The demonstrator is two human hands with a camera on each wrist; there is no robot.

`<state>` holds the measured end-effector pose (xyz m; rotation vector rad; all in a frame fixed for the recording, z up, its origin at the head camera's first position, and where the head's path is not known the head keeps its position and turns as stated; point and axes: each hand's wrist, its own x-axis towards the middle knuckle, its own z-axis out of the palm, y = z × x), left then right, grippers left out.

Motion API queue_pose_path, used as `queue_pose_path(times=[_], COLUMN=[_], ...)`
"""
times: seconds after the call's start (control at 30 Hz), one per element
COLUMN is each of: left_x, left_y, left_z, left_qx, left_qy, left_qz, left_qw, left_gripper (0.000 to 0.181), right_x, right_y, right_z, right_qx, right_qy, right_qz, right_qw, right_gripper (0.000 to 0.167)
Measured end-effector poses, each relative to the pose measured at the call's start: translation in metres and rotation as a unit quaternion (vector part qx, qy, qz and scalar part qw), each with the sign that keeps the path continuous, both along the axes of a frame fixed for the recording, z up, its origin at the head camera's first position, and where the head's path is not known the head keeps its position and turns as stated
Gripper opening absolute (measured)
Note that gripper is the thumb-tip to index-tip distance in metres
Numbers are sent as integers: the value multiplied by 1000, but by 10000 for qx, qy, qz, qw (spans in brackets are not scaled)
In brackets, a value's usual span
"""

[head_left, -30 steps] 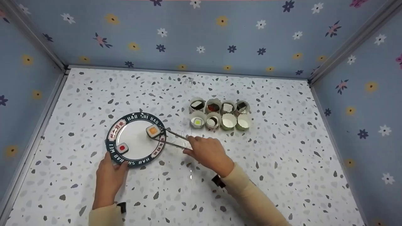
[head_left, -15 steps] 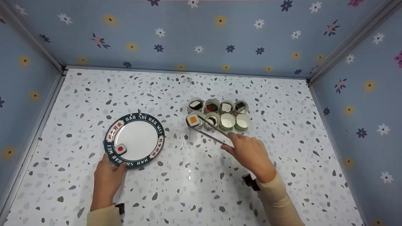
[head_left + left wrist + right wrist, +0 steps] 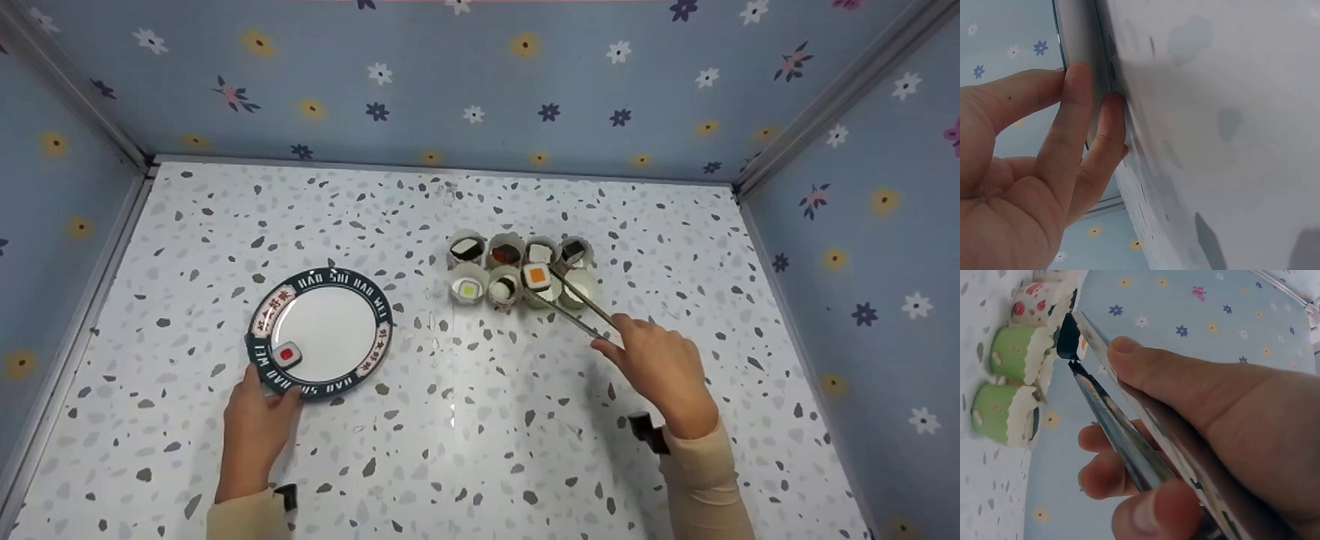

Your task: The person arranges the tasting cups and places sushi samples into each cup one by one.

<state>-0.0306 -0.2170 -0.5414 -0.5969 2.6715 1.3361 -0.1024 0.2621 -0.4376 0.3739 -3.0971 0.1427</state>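
My left hand [image 3: 257,431] grips the near-left rim of a round plate [image 3: 386,341], white with a dark green lettered border. In the left wrist view its fingers [image 3: 1078,90] lie against the plate's edge and underside. A sushi roll piece [image 3: 286,355] with a red centre lies on the plate. My right hand [image 3: 667,367] holds metal tweezers [image 3: 581,316] with serrated tips. Pinched between those tips is a sushi roll piece [image 3: 537,276] with an orange centre, above the front row of small paper cups. In the right wrist view the piece [image 3: 1067,340] shows its dark side.
Two rows of paper cups stand together right of the plate. The back-row cups hold sushi pieces, as do the two left front cups: a yellow-green-centred roll [image 3: 468,289] and a white-and-black piece [image 3: 502,288]. Flowered panels [image 3: 480,90] border the speckled table [image 3: 450,465].
My right hand has carried the orange-centred sushi piece in the tweezers from over the plate rightward, past the left front cup, to above the third front cup. My left hand stays at the plate.
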Motion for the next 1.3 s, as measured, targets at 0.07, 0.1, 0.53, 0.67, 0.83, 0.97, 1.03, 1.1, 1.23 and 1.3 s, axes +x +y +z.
queue_pose_path(times=[0.07, 0.1, 0.53, 0.67, 0.83, 0.97, 1.03, 1.1, 1.23, 1.3], left_x=[0, 0, -1, -1, -1, -1, -1, -1, -1, 0], left_y=[0, 0, 0, 0, 0, 0, 0, 0, 0, 0], left_z=[0, 0, 0, 0, 0, 0, -1, -1, -1, -1], left_qx=[25, 34, 49, 22, -80, -38, -17, 3, 16, 30], left_qy=[-14, -15, -146, -36, 67, -25, -57, -83, -110, -124], left_qz=[2, 6, -15, -11, 10, 28, 32, 29, 9, 6], left_qw=[10000, 10000, 9999, 10000, 9999, 10000, 10000, 10000, 9999, 9999], left_gripper=[65, 64, 71, 70, 70, 72, 71, 71, 71, 72], right_x=[-1, -1, -12, -14, -16, -17, -17, -17, -15, -14], right_y=[4, 5, 7, 6, 5, 5, 5, 5, 5, 3], right_z=[-1, -2, -10, -10, -11, -11, -11, -10, -7, -4], right_qx=[27, 35, 163, 170, 166, 167, 137, 104, 70, 48], right_qy=[-63, -95, -736, -782, -726, -761, -793, -829, -803, -690], right_qz=[-60, -82, -299, -310, -260, -289, -306, -313, -317, -313], right_qw=[10000, 9999, 9967, 9963, 9969, 9965, 9963, 9960, 9962, 9971], right_gripper=[36, 36, 38, 39, 38, 38, 38, 38, 39, 39])
